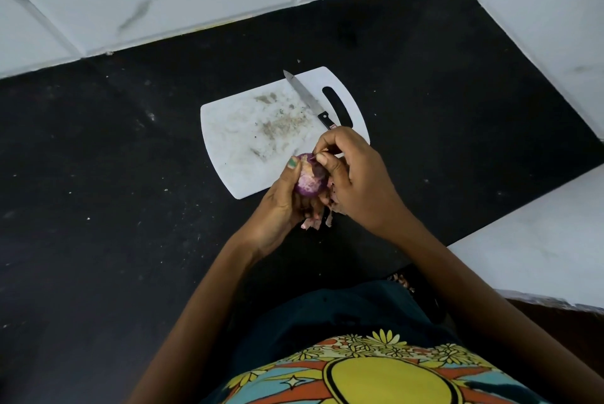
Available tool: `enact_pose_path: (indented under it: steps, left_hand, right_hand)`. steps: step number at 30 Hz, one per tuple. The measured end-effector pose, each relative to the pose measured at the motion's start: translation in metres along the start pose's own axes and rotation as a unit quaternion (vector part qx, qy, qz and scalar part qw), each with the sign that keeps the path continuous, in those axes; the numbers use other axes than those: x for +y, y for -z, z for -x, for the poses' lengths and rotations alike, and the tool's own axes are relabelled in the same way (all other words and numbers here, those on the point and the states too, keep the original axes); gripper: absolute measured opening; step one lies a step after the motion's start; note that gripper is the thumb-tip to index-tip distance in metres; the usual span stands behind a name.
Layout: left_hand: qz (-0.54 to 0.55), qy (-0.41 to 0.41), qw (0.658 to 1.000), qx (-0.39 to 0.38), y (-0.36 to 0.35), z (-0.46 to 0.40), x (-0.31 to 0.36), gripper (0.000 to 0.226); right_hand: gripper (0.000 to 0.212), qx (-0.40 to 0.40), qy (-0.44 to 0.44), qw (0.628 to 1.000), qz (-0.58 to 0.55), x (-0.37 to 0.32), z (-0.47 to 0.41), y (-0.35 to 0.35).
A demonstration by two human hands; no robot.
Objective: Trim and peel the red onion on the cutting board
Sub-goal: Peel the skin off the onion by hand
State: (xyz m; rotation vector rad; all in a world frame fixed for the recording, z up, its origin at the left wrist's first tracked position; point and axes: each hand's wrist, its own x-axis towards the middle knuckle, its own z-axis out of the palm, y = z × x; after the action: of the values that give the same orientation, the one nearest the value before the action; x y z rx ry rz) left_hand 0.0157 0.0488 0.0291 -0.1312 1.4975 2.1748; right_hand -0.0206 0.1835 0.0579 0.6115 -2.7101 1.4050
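Peeling underway: left hand (281, 204) cupping red onion (309, 179), right hand (351, 181) pinching skin; next, stripping clean.

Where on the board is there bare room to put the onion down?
The board's left and middle, left of the knife, lie free, though stained. The right side holds the knife; the near corner is crowded by both hands peeling the onion.

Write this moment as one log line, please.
step: peeling | left hand: holds red onion | right hand: pinches skin | knife: on cutting board
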Motion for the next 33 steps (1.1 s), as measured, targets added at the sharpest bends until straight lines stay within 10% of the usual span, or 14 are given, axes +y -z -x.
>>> enact_pose_path:
  steps: [24,28,33]
  left_hand:
    - [0.098,0.036,0.994,0.015,-0.018,-0.002,-0.01,0.06]
    - [0.089,0.04,0.995,0.025,-0.01,-0.002,-0.011,0.058]
    - [0.059,0.038,0.997,0.031,0.002,-0.003,-0.001,0.052]
  right_hand:
    - [0.01,0.185,-0.081,0.977,-0.071,-0.003,0.012,-0.02]
    - [0.005,0.156,-0.178,0.947,-0.218,0.0,0.003,-0.007]
    - [0.008,0.086,-0.184,0.972,-0.115,0.014,0.01,-0.003]
